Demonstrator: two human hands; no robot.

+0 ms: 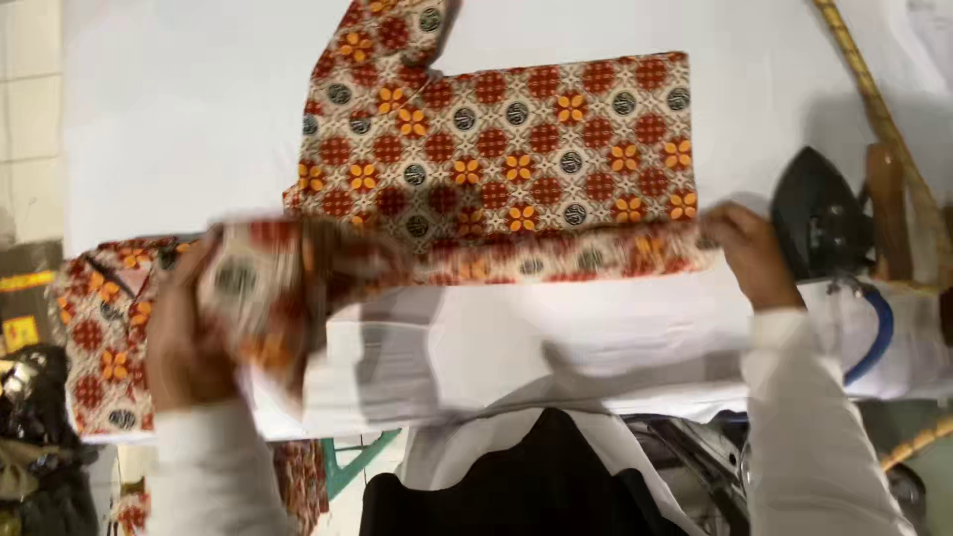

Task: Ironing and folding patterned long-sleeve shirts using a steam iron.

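Note:
A patterned garment (516,139) in red, orange and cream lies spread on a white-covered table (179,109). Its near edge is folded up toward me. My left hand (194,333) is closed on the garment's left end, lifted and blurred with motion. My right hand (749,253) pinches the folded right corner of the same garment, close to a black iron. Both my sleeves are white.
A black iron (819,213) stands at the right on the table, by a wooden stick (888,203) and a yellow measuring tape (874,94). More patterned cloth (94,347) hangs at the left edge. A green stool frame (357,462) shows below the table.

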